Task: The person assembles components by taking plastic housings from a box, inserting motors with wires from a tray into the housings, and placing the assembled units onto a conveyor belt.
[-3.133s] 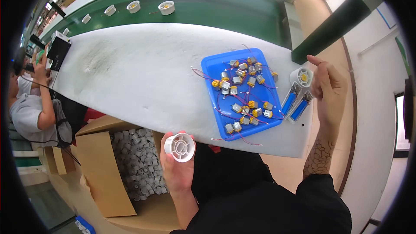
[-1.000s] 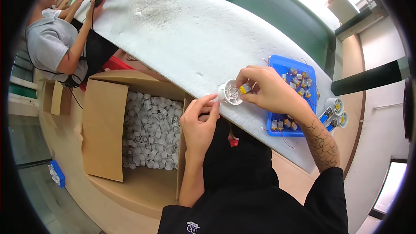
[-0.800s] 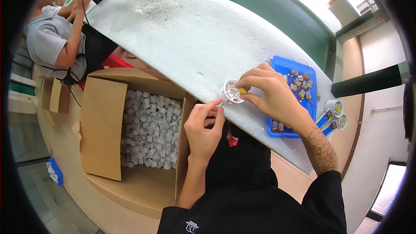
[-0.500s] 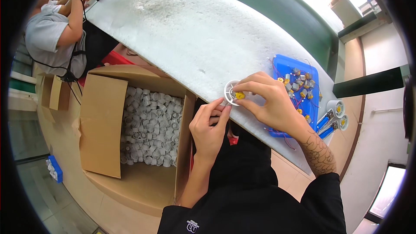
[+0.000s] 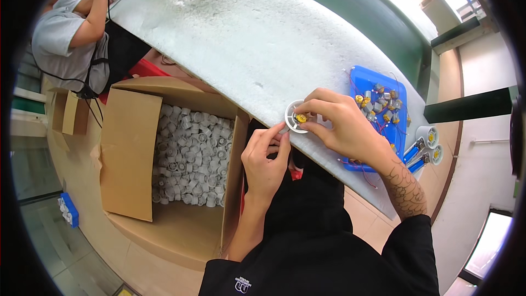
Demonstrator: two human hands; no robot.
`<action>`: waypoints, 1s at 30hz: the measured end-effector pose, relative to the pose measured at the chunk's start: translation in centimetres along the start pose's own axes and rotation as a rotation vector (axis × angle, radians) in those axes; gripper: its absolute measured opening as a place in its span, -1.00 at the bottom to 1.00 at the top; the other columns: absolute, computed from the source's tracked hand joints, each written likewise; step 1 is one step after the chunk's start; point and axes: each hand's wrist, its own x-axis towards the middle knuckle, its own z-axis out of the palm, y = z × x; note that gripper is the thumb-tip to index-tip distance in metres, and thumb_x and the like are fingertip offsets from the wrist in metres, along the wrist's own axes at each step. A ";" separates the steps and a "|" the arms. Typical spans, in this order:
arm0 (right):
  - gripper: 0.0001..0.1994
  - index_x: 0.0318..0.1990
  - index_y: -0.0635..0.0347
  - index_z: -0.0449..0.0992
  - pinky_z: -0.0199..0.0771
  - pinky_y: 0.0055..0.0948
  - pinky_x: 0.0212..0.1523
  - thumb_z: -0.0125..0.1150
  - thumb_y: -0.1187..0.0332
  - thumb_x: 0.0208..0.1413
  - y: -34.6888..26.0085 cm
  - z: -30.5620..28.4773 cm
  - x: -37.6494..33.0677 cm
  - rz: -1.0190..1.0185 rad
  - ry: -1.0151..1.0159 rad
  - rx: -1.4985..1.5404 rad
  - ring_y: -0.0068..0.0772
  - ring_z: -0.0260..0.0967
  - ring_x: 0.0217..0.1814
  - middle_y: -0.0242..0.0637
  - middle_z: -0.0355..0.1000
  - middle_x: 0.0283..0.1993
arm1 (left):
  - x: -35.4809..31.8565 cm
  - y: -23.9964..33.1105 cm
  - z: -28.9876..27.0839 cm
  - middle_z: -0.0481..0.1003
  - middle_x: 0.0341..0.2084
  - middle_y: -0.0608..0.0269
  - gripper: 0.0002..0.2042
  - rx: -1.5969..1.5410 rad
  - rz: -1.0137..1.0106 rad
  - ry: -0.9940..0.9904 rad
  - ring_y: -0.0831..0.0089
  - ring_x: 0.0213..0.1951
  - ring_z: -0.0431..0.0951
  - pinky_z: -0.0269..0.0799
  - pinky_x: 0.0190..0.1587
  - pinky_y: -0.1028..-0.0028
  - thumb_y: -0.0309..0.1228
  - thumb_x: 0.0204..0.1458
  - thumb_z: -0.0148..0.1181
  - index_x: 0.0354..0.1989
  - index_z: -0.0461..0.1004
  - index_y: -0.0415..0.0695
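Observation:
My right hand [image 5: 342, 126] holds a small yellow-ended motor [image 5: 301, 118] inside a white round plastic housing [image 5: 294, 117] at the near edge of the white foam-covered table [image 5: 235, 38]. My left hand [image 5: 267, 156] pinches the housing's lower rim with fingertips. Behind my right hand lies a blue tray [image 5: 378, 115] with several small motors with red wires.
An open cardboard box [image 5: 170, 159] full of white housings stands on the floor to my left. Two finished white housings with blue parts [image 5: 424, 145] lie right of the tray. A green conveyor belt [image 5: 350, 5] runs behind the table. Another person [image 5: 71, 27] sits far left.
Earlier my left hand held a housing alone while my right rested by the tray. Since then both hands have come together at the table edge, and my right hand has set a motor into the housing.

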 end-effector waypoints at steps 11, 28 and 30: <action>-0.77 -0.13 0.28 0.64 0.49 -0.40 -0.26 0.38 0.56 0.01 0.7 0.4 -0.3 -0.094 0.143 -0.055 -0.31 0.49 -0.30 -0.21 0.53 -0.26 | -0.5 0.4 0.4 0.50 -0.38 0.21 -0.75 -0.120 -0.064 0.000 0.58 -0.40 0.56 0.60 -0.35 0.58 -0.67 0.09 0.27 -0.04 0.56 -0.33; -0.78 -0.16 0.25 0.65 0.48 -0.43 -0.29 0.42 0.53 -0.01 1.8 0.4 -0.9 -0.040 0.112 0.028 -0.35 0.47 -0.32 -0.23 0.52 -0.29 | -1.0 0.4 0.1 0.48 -0.33 0.22 -0.78 -0.089 -0.071 -0.025 0.60 -0.36 0.56 0.60 -0.33 0.60 -0.65 0.15 0.22 -0.03 0.54 -0.38; -0.75 -0.14 0.26 0.64 0.49 -0.39 -0.28 0.41 0.54 -0.03 1.7 0.4 -1.0 -0.148 0.122 -0.087 -0.31 0.48 -0.28 -0.24 0.51 -0.27 | -1.2 0.4 0.0 0.46 -0.31 0.24 -0.79 -0.066 -0.094 -0.051 0.61 -0.33 0.54 0.62 -0.29 0.60 -0.65 0.18 0.18 -0.01 0.52 -0.39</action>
